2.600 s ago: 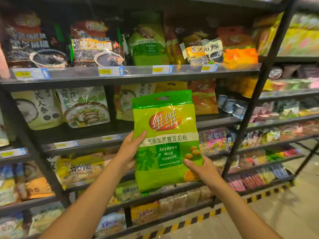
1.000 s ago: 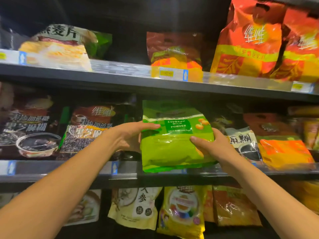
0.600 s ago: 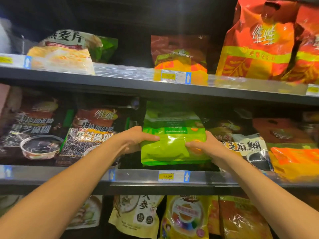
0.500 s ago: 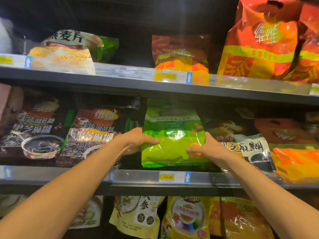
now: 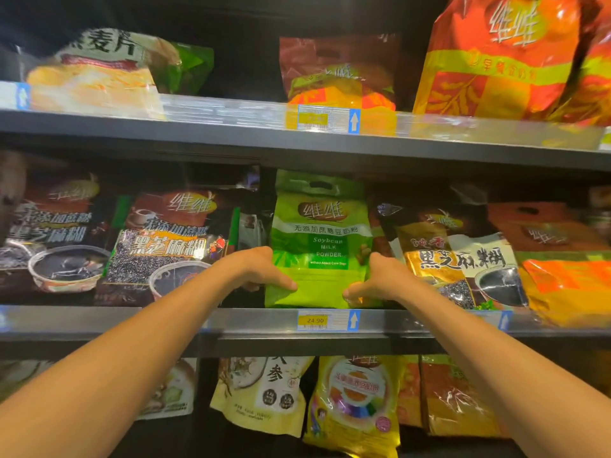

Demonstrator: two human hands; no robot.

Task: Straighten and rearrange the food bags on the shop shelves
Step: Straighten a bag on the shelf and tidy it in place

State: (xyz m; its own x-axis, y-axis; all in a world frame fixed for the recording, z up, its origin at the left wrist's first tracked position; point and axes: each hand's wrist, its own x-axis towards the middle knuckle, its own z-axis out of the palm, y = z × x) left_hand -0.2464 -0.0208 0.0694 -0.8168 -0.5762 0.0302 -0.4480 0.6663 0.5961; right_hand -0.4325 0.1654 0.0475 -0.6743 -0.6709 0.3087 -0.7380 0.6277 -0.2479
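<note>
A green soybean milk powder bag stands upright on the middle shelf, its label facing me. My left hand grips its lower left edge, thumb across the front. My right hand grips the lower right edge the same way. The fingers of both hands are hidden behind the bag. A dark black sesame paste bag stands to its left, and another sesame paste bag leans to its right.
An orange bag lies at the right end of the middle shelf. The upper shelf holds an oat bag, a dark red bag and tall orange bags. Yellow pouches hang on the shelf below.
The green bag went from lying tilted back to standing upright on the middle shelf. Both hands slid down to its lower corners.
</note>
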